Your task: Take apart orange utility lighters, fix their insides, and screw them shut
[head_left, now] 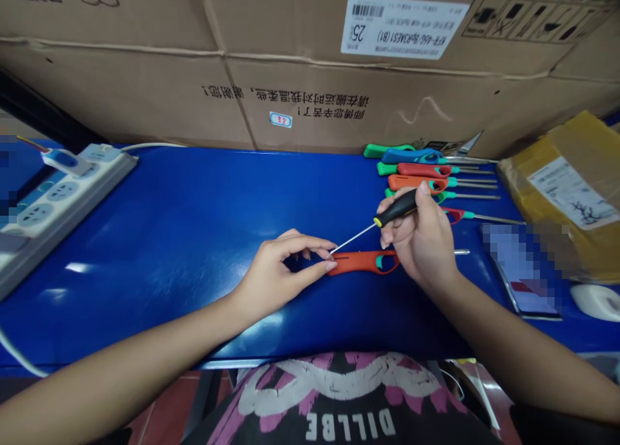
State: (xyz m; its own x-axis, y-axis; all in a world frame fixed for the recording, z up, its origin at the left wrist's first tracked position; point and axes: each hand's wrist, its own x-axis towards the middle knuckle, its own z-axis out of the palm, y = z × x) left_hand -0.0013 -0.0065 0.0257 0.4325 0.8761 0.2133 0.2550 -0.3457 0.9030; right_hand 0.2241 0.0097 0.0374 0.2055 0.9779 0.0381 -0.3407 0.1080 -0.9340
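An orange long-necked lighter (356,262) lies flat on the blue table, its metal nozzle pointing right. My left hand (295,258) pinches the lighter's left end between thumb and fingertips. In my right hand (426,232) is a screwdriver (400,208) with a black and yellow handle, gripped by thumb and fingers and slanting down to the left. Its thin shaft reaches the lighter's left end, close to my left fingertips. Exactly what the tip touches there is too small to make out. Part of the lighter's nozzle is hidden behind my right hand.
Several coloured lighters (416,168) lie in a stack beyond my right hand. A phone (526,270), a white mouse (598,301) and a taped parcel (571,193) are at the right. A power strip (62,193) runs along the left. A large cardboard box (285,64) walls off the back.
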